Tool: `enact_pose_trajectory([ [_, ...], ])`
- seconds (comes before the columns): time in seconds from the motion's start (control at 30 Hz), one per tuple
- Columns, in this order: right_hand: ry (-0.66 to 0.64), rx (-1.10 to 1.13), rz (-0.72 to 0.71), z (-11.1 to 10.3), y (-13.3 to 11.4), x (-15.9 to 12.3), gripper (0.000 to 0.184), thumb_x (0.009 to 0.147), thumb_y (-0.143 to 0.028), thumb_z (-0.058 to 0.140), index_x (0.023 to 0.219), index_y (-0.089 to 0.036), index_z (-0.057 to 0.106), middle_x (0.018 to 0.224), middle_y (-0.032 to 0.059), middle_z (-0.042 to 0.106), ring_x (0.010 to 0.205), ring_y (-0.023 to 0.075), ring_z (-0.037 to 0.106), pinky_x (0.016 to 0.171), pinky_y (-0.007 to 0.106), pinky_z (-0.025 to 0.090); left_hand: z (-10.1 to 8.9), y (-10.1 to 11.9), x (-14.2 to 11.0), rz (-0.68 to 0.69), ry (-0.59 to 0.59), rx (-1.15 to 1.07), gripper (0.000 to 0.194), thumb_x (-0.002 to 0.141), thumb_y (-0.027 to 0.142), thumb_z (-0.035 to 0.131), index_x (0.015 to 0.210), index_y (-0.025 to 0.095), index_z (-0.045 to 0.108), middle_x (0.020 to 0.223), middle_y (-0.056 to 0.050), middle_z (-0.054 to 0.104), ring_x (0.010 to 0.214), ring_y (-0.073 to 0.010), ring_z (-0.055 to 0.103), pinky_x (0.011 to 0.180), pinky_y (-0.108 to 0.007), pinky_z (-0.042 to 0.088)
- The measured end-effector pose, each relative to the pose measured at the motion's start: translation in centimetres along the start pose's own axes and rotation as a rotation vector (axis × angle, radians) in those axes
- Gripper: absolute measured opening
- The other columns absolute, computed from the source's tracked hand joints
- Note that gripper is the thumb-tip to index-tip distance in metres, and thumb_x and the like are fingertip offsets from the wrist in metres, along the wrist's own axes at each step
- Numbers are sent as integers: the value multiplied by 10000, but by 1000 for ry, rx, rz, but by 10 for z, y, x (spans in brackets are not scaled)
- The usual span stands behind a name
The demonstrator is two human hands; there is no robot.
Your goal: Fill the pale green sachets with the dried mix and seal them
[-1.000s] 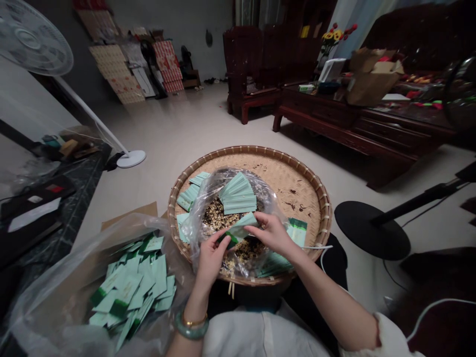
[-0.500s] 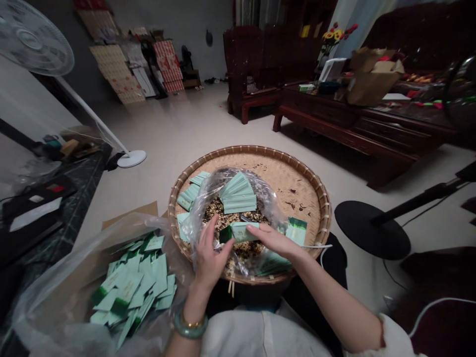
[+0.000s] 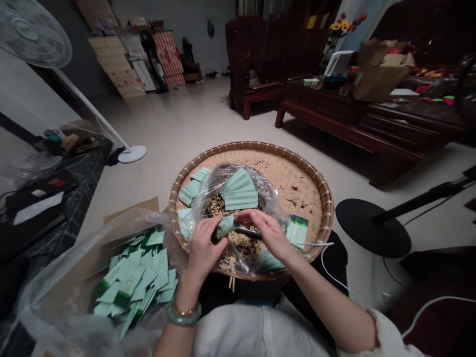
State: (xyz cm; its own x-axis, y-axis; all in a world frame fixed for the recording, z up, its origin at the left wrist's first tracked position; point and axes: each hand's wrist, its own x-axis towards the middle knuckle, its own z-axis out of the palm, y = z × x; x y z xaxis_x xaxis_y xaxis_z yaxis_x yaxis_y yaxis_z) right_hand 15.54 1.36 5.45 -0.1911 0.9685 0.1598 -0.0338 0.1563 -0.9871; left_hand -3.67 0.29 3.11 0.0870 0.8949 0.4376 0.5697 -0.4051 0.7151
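Observation:
My left hand is closed around a pale green sachet with a dark green end, held tilted above the clear plastic bag. The fingers of my right hand are bent at the sachet's right end and seem to pinch it; their tips are partly hidden. Just under that hand lies a dark, slim tool with a shiny edge, its kind unclear. Inside the bag is a loose dark and tan dried mix, with a fanned stack of flat green sachets on top.
The bag sits in a round woven bamboo tray. More sachets lie at its right and left edges. A large plastic bag of sachets stands at left. A white cable runs off right, near a black stand base.
My left hand has closed on the sachet and tilted it, its right end rising. My right hand has shifted slightly up and right, fingers now bent. More of the dark tool shows.

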Motion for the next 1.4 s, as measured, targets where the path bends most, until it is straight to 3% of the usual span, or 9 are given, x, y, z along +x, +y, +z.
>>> enact_pose_trajectory([
  [0.1,119,-182,-136,9,-4,-16,232,927,-361,439,944,-197,603,885,58,656,838,182,606,761,310,489,-5,-1,2,-93,98,-12,476,658,131,677,1118,250,663,1070,-61,681,1017,-274,587,948,-416,427],
  [0.23,-365,-791,-309,39,7,-39,261,811,-349,634,1014,-187,609,918,87,659,897,249,543,805,399,446,-4,-3,3,-158,149,66,439,692,220,673,1130,206,638,1064,-77,665,983,-254,613,914,-398,466],
  [0.3,-427,-1022,-297,55,17,-45,401,762,-384,687,1059,-133,591,976,135,646,933,290,519,796,432,436,-4,-3,3,-184,156,103,436,713,255,657,1143,190,621,1075,-85,656,977,-246,620,900,-395,480],
  [0.37,-445,-1121,-257,66,25,-44,296,802,-339,646,994,-117,610,932,137,651,930,287,514,798,423,420,-5,-2,3,-197,160,118,430,723,269,647,1143,181,617,1078,-90,656,980,-242,621,896,-390,486],
  [0.47,-416,-1049,-207,66,28,-35,123,865,-243,552,839,-152,631,823,90,659,867,240,516,771,367,396,-10,4,7,-194,176,117,413,719,273,649,1120,178,628,1067,-89,667,998,-243,616,909,-390,480],
  [0.73,-69,-447,-40,22,1,17,219,873,-175,471,691,-155,591,700,5,596,681,134,524,633,231,373,-10,41,63,-90,94,-108,419,726,251,649,1135,161,622,1095,-95,678,1020,-231,622,920,-359,472],
  [0.9,-230,-570,-45,38,8,-6,157,804,-135,561,657,-148,614,708,18,587,675,134,520,626,231,374,-7,43,60,-112,-38,-177,440,716,234,650,1151,176,620,1081,-84,684,958,-225,643,868,-347,495],
  [1.1,-527,-636,-106,66,20,-48,177,861,-212,561,717,-149,643,760,43,622,778,160,538,720,257,400,-7,18,24,-463,-104,-405,452,670,318,679,1071,121,608,1033,-104,700,890,-235,677,816,-356,529],
  [1.4,-365,-878,36,20,36,-24,236,920,-131,406,830,-130,625,856,96,638,843,191,554,795,302,416,-13,10,14,-553,36,-452,439,628,355,697,996,127,627,989,-100,724,900,-251,680,848,-381,512],
])
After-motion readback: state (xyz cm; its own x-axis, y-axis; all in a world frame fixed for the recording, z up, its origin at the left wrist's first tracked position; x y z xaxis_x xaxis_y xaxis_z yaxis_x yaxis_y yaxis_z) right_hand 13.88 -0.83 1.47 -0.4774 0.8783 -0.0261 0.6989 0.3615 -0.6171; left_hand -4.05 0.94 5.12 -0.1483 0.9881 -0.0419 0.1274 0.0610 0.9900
